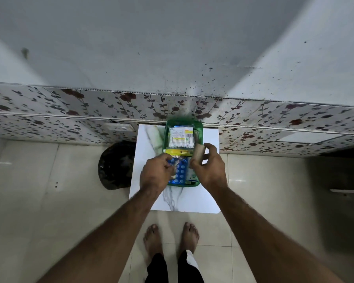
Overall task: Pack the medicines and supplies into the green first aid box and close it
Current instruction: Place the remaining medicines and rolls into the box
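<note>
Green plastic: the first aid box, lying open on a small white marble-patterned table, pushed up against the flowered wall panel at twelve o'clock. In the far half of the box, a clear pack of cotton swabs; just nearer, a yellow-edged packet. In the near half, at six o'clock of the swabs, a blue blister strip of tablets, with a pale carton at its three o'clock. Left hand at nine o'clock of the strip, fingers curled down into the box and closed around crinkly blue-and-silver wrapping; exact item too blurred to tell. Right hand at three o'clock, pinching a beige roll between thumb and fingers, held over the right rim of the box. On the table at nine o'clock of the box, a whitish rolled item, blurred. On the tiled floor at nine o'clock of the table, a dark bag. Bare feet at six o'clock, well apart from the table's near edge.
</note>
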